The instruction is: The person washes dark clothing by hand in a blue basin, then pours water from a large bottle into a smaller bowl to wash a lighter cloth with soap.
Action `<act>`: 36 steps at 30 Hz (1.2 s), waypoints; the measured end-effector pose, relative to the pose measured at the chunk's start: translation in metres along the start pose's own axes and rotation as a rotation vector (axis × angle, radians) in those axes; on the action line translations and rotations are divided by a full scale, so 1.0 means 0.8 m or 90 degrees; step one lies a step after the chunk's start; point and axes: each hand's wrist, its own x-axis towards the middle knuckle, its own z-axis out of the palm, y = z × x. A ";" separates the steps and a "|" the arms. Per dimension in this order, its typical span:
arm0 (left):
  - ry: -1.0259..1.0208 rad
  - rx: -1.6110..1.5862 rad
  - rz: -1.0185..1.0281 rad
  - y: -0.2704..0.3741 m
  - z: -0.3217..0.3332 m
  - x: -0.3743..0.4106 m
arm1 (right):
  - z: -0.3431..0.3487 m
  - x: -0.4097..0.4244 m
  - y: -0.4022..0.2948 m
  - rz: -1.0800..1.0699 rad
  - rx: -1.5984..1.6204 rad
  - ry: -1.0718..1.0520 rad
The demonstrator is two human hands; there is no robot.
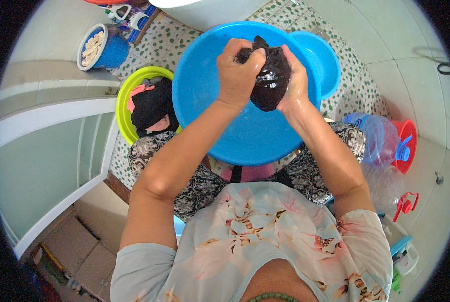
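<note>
Both hands hold a dark, soaked, bunched-up piece of cloth (pixel 269 81) above a large blue plastic basin (pixel 244 145). My left hand (pixel 238 71) is closed in a fist around one end of it, and a bit of fabric pokes out above the thumb. My right hand (pixel 296 81) cups the bulging, shiny wet side, its fingers partly hidden behind the cloth. The basin stands between my knees, and its light blue bottom shows below the hands. How much water lies in it I cannot tell.
At left, a lime-green basin (pixel 124 113) holds black and pink clothes (pixel 151 102). A smaller blue basin (pixel 329 64) stands behind at right. Large plastic bottles (pixel 376 139) and a red bucket (pixel 410 132) line the right wall. A blue basket (pixel 115 51) of pegs and a glass-panelled door (pixel 55 151) are left.
</note>
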 end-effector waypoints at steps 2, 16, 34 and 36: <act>-0.018 0.054 0.029 -0.009 -0.004 -0.001 | -0.011 0.002 0.003 0.034 -0.015 0.003; -0.128 0.231 0.096 -0.032 -0.025 -0.014 | -0.061 0.013 0.030 0.175 0.033 0.058; -0.288 0.230 -0.177 0.071 -0.207 0.002 | 0.030 0.021 0.081 0.165 -0.168 -0.065; -0.216 0.331 -0.106 0.098 -0.263 -0.002 | 0.073 0.011 0.117 0.179 -0.202 -0.097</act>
